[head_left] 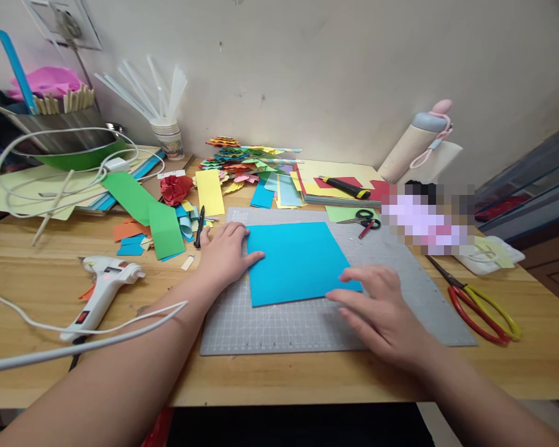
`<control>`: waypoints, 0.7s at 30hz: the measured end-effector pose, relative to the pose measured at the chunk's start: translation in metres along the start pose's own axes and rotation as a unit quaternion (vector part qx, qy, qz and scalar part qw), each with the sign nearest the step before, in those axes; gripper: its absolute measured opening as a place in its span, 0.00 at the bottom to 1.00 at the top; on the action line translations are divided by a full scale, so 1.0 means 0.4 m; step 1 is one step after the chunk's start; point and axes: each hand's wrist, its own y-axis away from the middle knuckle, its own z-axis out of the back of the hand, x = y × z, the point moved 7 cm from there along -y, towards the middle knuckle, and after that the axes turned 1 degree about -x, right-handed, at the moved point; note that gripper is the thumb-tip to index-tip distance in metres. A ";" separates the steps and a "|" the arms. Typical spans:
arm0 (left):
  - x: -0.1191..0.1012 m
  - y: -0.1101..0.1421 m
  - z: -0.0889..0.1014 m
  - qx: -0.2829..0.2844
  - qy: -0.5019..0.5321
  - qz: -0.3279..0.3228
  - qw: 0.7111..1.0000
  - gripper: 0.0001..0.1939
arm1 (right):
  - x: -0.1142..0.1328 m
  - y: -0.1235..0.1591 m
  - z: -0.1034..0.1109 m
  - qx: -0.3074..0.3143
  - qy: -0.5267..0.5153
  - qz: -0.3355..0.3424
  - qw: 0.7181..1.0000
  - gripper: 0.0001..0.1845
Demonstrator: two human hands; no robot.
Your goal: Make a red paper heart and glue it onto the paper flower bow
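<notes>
A blue sheet of paper (298, 261) lies on the grey cutting mat (279, 332). At its left edge rests my left hand (226, 251), thumb stretched onto the paper and the other fingers laid on the mat; it grips nothing. My right hand (377, 307) is at the paper's lower right corner, fingers apart, with the fingertips over or touching the edge. Just beyond my left fingers is a black pen (199, 226). Small black scissors (366, 220) and a red-handled blade or pen lie near the mat's upper right.
A white glue gun (105, 285) and white cables lie to the left. Large scissors (479, 304) with red and yellow handles are at the right. Behind are green paper strips (165, 226), a yellow-black utility knife (345, 187), a cup of straws (168, 139) and a bottle (414, 139).
</notes>
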 end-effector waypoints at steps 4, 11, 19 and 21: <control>0.001 0.001 0.000 -0.008 0.003 -0.002 1.000 0.24 | 0.019 -0.058 -0.048 0.075 0.021 0.116 0.990 0.13; 0.001 0.002 0.002 -0.007 0.011 -0.003 1.000 0.24 | 0.003 -0.068 -0.101 0.139 0.032 0.143 0.979 0.13; 0.002 0.002 0.000 -0.011 0.005 -0.004 1.000 0.24 | -0.014 -0.049 -0.092 0.101 0.019 0.160 0.982 0.11; 0.002 0.002 -0.001 -0.008 0.004 -0.002 1.000 0.24 | -0.028 -0.039 -0.084 0.101 0.020 0.160 0.982 0.11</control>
